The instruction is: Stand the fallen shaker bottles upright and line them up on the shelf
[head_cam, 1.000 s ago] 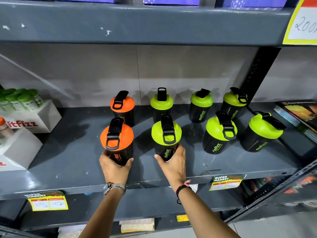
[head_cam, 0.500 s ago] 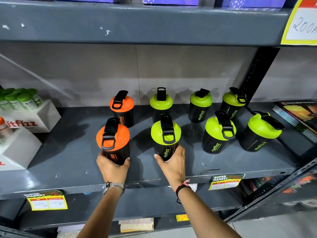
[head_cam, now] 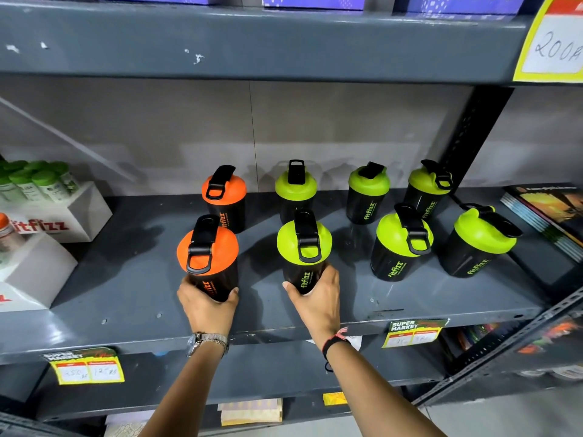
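Several black shaker bottles stand upright in two rows on the grey shelf point(head_cam: 126, 279). My left hand point(head_cam: 206, 305) grips the base of the front orange-lidded bottle point(head_cam: 208, 247). My right hand point(head_cam: 317, 301) grips the base of the front green-lidded bottle point(head_cam: 304, 244). Behind them stand a second orange-lidded bottle point(head_cam: 224, 193) and a green-lidded one point(head_cam: 295, 186). To the right are more green-lidded bottles: two at the back point(head_cam: 368, 184) point(head_cam: 426, 184) and two in front point(head_cam: 403, 238) point(head_cam: 481, 234).
White display boxes point(head_cam: 63, 216) with small green-capped bottles point(head_cam: 34, 181) sit at the shelf's left end. A stack of booklets point(head_cam: 549, 212) lies at the right end, beside a black upright post point(head_cam: 473, 137). Another shelf point(head_cam: 252, 42) hangs close overhead.
My left hand has slid the front orange-lidded bottle a little to the left. The right hand and its green-lidded bottle have stayed almost still.
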A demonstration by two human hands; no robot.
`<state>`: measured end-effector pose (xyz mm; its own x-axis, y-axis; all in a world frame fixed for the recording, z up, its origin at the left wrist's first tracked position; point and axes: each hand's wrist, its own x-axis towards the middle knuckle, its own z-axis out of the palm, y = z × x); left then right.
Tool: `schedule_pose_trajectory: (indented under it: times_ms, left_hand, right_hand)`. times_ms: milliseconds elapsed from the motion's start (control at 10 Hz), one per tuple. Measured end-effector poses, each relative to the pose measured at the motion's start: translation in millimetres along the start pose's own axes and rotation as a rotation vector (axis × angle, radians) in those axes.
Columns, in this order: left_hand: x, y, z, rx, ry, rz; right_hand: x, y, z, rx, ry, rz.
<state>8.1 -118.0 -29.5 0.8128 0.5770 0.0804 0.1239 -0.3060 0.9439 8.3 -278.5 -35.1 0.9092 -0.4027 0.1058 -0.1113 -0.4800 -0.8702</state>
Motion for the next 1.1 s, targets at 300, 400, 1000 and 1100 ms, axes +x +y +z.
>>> schedule_pose_trajectory:
  times_ms: [300,400,1000,1100]
  left_hand:
    - [0.6,0.2,-0.7,0.015,-0.010,0.022]
    - [0.0,-0.4,-1.0,0.019,-0.007,0.027]
    - [-2.3,2.0,-2.8,0.019,-0.025,0.012]
    - [-8.3,-2.9,-5.0,-0.008,-0.029,0.000]
  right_hand:
    - [-0.2,-2.0,1.0,-0.019,-0.003,0.007]
    - [-0.2,-1.3,1.4,-0.028,-0.003,-0.002]
    - [-1.8,-1.8,-1.0,-0.039,-0.033,0.001]
    - [-5.9,1.5,-4.6,0.034,-0.046,0.026]
